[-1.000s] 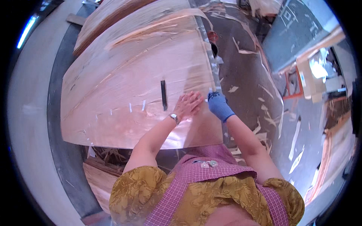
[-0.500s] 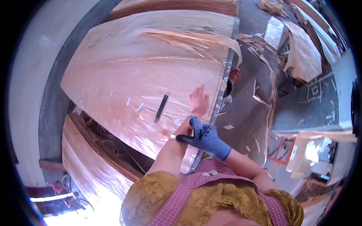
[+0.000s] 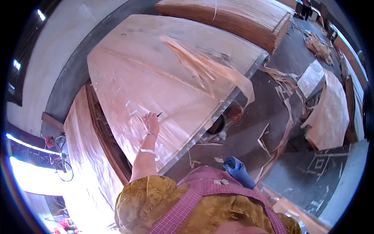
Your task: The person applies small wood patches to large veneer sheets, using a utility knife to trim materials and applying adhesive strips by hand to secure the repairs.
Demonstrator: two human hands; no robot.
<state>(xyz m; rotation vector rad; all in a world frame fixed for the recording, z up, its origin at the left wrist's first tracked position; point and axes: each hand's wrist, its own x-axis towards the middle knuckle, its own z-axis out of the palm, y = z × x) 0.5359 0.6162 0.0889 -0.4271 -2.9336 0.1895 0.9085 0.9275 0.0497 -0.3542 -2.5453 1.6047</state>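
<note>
My bare left hand (image 3: 151, 124) is over the pale wood veneer sheet (image 3: 171, 93), its fingers closed around a thin black bar (image 3: 159, 114). Only a short dark end of the bar sticks out beside the fingers. A white strip (image 3: 150, 151) clings to my left forearm, below a bracelet at the wrist. Small white strips (image 3: 133, 112) lie on the veneer just beyond that hand. My right hand (image 3: 237, 170), in a blue glove with dark finger parts, hangs near my waist, off the veneer. Its fingers look curled, and whatever they may hold is hidden.
A torn veneer piece (image 3: 206, 68) lies across the sheet and droops over its right edge. Thick veneer stacks stand behind (image 3: 222, 23) and at left (image 3: 87, 132). Scraps litter the grey floor (image 3: 245, 136). A dark bucket (image 3: 216, 124) sits under the edge. A bicycle (image 3: 60, 160) stands far left.
My hands have parted: the left moved left across the veneer and took hold of the black bar. The gloved right hand left my left forearm and dropped toward my waist. The view turned.
</note>
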